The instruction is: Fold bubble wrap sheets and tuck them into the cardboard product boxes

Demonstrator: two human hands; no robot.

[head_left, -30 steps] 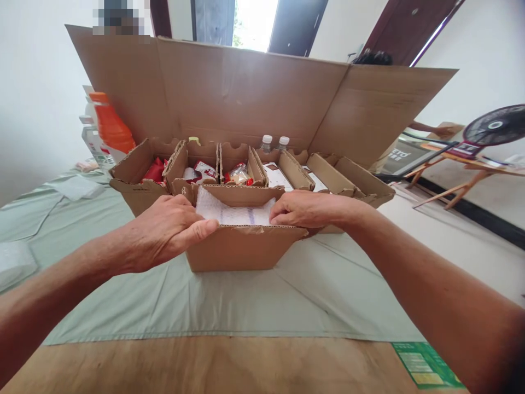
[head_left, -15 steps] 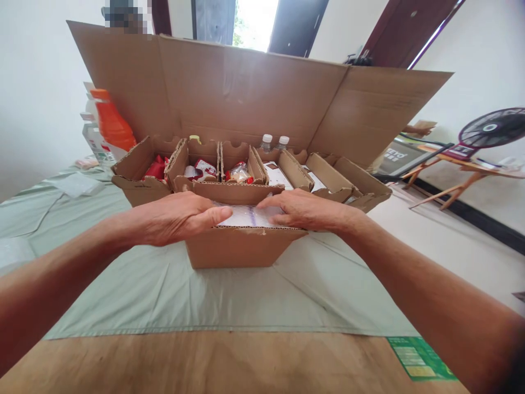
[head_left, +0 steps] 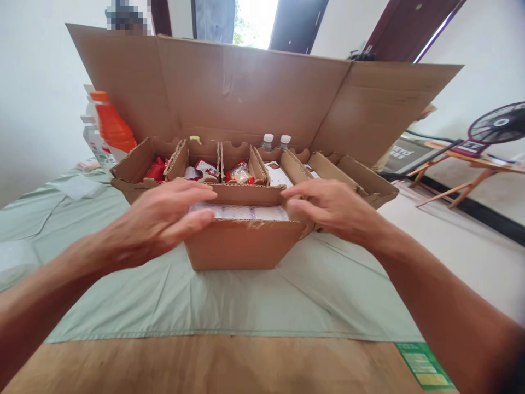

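Note:
In front of me a cardboard box (head_left: 241, 246) stands on the pale green cloth. Bubble wrap (head_left: 233, 212) lies inside it, just below the rim. My left hand (head_left: 164, 213) hovers at the box's left end, fingers apart and holding nothing. Over the right end is my right hand (head_left: 328, 208), thumb and fingers spread, also holding nothing. Whether either hand touches the rim is unclear. Behind the box stands a row of open cardboard bins, with a red packet (head_left: 156, 169), a packaged item (head_left: 240, 174) and a white box (head_left: 278, 174) in them.
A tall cardboard panel (head_left: 246, 87) rises behind the bins. An orange bottle (head_left: 112, 123) stands at the left, and clear bottles (head_left: 268, 141) show behind the bins. The green cloth (head_left: 229, 306) covers part of the wooden table (head_left: 205, 364). A fan (head_left: 498, 123) stands on a small table at right.
Both hands have lifted off the bubble wrap and moved apart, the left one leftward and the right one rightward. The box has stayed in place.

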